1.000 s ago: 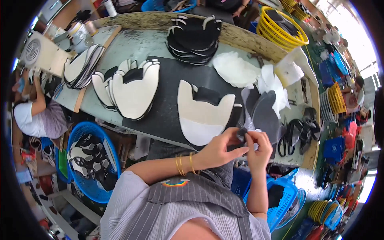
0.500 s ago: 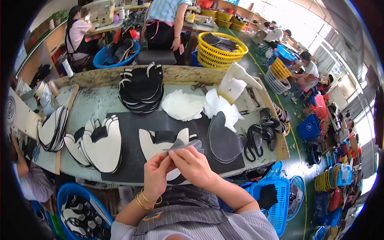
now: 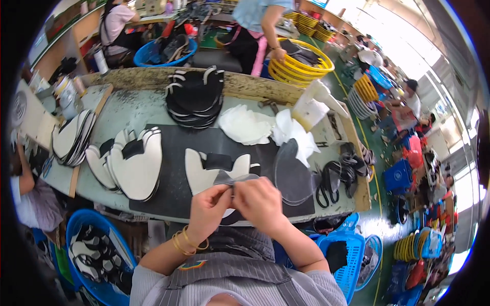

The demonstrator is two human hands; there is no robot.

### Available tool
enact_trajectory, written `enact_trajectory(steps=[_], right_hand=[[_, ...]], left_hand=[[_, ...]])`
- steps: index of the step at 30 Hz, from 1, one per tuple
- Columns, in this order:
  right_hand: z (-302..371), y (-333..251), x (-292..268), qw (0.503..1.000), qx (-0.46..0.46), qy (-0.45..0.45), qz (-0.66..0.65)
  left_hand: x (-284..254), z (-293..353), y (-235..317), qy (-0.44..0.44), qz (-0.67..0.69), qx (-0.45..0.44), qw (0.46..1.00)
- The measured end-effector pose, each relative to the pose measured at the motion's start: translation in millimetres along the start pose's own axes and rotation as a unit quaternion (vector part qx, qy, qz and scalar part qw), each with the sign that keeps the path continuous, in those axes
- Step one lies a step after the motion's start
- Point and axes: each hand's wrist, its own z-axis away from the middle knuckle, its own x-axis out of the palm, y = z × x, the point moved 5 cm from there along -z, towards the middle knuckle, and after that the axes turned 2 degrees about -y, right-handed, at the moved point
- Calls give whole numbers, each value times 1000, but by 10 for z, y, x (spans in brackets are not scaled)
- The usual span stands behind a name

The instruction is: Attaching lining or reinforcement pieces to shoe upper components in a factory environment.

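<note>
My left hand (image 3: 208,206) and my right hand (image 3: 259,204) are closed, fingertips nearly together, pinching a thin grey sheet piece (image 3: 240,178) that is bent between them. Most of its lower part is hidden behind my fingers. Beneath lies a white shoe-upper-like piece (image 3: 198,173) with a black patch in its notch, on a black mat (image 3: 171,186). To the right rests a stack of dark grey, semi-clear rounded sheets (image 3: 293,173). Similar white pieces (image 3: 135,171) with black patches are stacked to the left.
Black pieces with white edges (image 3: 194,102), white sheets (image 3: 245,125), a white holder (image 3: 311,104) and black-handled scissors (image 3: 329,183) lie farther back and right. A raised wooden edge (image 3: 138,77) borders the table. Blue baskets (image 3: 352,255) stand beside me; a co-worker's hand (image 3: 278,54) touches a yellow basket (image 3: 293,74).
My right hand has turned, its fingers now curled over the grey sheet piece, which shows less. The view has shifted slightly. The co-worker behind the table has moved right and reached the yellow basket.
</note>
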Motion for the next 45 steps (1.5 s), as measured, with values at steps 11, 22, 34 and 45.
enact_trajectory(steps=[11,22,34,45], right_hand=[[403,536,-181,794,410,69,-444],[531,533,-15,830,473,20,-295],[2021,744,-511,868,497,-18,3],[1460,17,89,394,534,17,-748]], left_hand=[[223,-54,73,-96,105,-63,988],[378,132,172,-18,-298,310,903],[-333,-106,-339,31,-62,-132,989],[662,401,291,-347,-547,288,705]])
